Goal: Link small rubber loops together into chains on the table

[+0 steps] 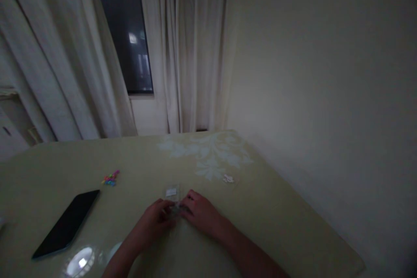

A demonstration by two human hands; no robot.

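A small clear plastic bag (171,192) with a whitish label lies on the table in front of me. My left hand (157,218) has its fingers closed at the bag's near end, from the left side. From the right, my right hand (201,211) bends its fingers over that same end, with the fingertips nearly meeting those of the left. Both hands rest low, close to the tabletop. The part of the bag between the fingers is dim and blurred, so its contents cannot be made out.
A small heap of colourful pieces (111,178) lies left of the bag, beyond a dark tablet-like device (67,225). Small white pieces (228,178) sit to the right. A round, shiny transparent item (80,262) is at the near left. The table (276,221) meets a wall (319,74) along its right edge.
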